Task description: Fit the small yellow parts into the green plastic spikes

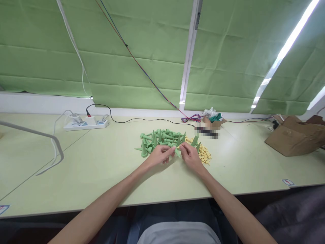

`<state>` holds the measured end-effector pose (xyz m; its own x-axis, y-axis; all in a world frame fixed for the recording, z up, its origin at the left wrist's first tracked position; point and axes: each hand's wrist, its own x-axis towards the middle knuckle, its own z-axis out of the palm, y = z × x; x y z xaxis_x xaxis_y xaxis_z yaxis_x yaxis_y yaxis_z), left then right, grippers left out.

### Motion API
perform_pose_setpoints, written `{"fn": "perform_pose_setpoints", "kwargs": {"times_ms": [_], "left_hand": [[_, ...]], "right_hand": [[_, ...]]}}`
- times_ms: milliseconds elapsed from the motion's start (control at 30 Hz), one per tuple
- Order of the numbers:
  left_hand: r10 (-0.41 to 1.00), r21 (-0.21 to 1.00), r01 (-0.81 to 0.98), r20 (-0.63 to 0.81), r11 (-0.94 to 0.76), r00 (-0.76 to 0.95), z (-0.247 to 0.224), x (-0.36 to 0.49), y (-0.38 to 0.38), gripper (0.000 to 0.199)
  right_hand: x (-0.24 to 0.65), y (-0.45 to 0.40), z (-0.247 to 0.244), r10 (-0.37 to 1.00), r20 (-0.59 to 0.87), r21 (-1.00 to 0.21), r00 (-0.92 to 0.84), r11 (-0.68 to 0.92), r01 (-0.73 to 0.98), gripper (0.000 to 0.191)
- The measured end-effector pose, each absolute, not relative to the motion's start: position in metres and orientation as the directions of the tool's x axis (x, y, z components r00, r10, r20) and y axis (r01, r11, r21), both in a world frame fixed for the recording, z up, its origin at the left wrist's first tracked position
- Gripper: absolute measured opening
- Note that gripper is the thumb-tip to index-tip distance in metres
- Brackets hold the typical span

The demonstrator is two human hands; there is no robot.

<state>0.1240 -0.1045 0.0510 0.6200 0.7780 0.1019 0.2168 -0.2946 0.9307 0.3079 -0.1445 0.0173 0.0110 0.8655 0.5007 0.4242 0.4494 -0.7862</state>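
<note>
My left hand (162,154) is closed on a green plastic spike (177,153) with a round wide head, its tip pointing down to the right. Pinched in the fingertips of my right hand (190,156) is a small yellow plastic piece (178,147), held against the head of that spike. Behind my hands lies a heap of similar green spikes (167,135), some standing on their heads, others on their sides. A pile of small yellow pieces (204,155) spreads just right of my right hand. My fingers partly hide the held parts.
A white power strip (86,124) with plugs sits at the back left. A small open carton (214,123) stands at the back, near a pixelated dark item (207,131) and coiled cables (191,118). At the right is a large brown cardboard box (291,135); a grey bent rod (57,145) crosses the left.
</note>
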Motion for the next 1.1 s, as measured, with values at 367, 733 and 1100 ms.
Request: {"fn": "perform_pose_setpoints", "kwargs": {"times_ms": [367, 733, 1100], "left_hand": [[0.778, 0.812, 0.279, 0.303, -0.513, 0.550, 0.051, 0.126, -0.109, 0.034], [0.652, 0.642, 0.252, 0.517, -0.724, 0.555, 0.042, 0.126, -0.106, 0.025], [0.718, 0.768, 0.210, 0.412, -0.605, 0.561, 0.049, 0.125, -0.110, 0.042]], "right_hand": [[0.307, -0.145, 0.019, 0.881, 0.472, -0.799, 0.006, 0.425, 0.425, 0.034], [0.306, -0.145, 0.019, 0.884, 0.467, -0.812, -0.013, 0.434, 0.390, 0.037], [0.303, -0.146, 0.019, 0.882, 0.471, -0.858, 0.011, 0.455, 0.240, 0.037]]}}
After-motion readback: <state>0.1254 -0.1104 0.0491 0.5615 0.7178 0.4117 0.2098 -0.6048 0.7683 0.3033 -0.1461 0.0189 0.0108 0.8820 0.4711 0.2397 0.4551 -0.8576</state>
